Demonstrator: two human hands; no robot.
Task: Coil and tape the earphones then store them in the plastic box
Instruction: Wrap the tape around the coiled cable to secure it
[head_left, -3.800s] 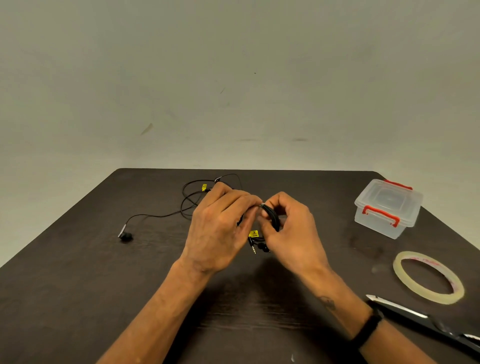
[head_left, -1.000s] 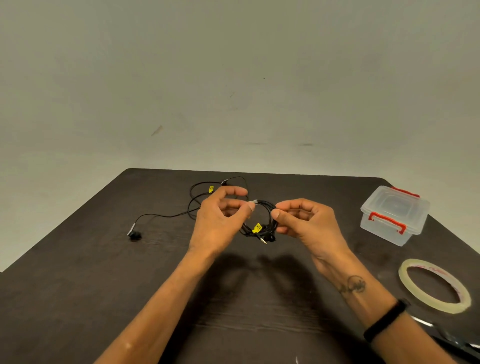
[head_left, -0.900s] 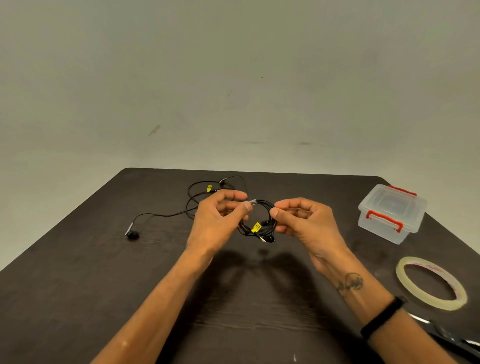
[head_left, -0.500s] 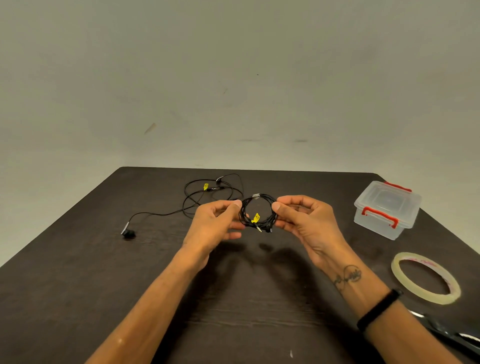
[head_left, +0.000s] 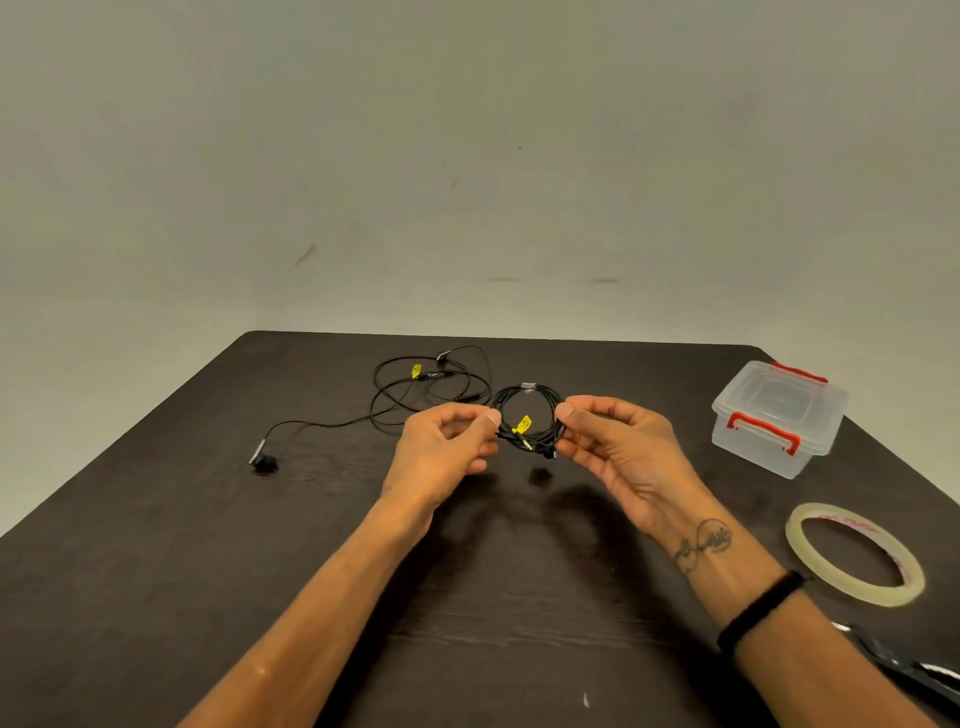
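A black earphone coil (head_left: 529, 415) with a yellow tag and a strip of clear tape at its top hangs above the dark table. My left hand (head_left: 441, 452) pinches its left side and my right hand (head_left: 618, 447) pinches its right side. A second pair of black earphones (head_left: 431, 387) lies loose and uncoiled on the table behind my left hand, one earbud (head_left: 265, 461) trailing far left. The clear plastic box (head_left: 779, 415) with red latches stands closed at the right.
A roll of clear tape (head_left: 854, 553) lies flat at the right, in front of the box. Scissors (head_left: 914, 673) show partly at the bottom right corner. The dark table (head_left: 156, 597) ends at a plain wall behind.
The hands have spread apart from a tight pinch over the coil. The coil now hangs open as a ring between both hands, raised slightly and turned toward me.
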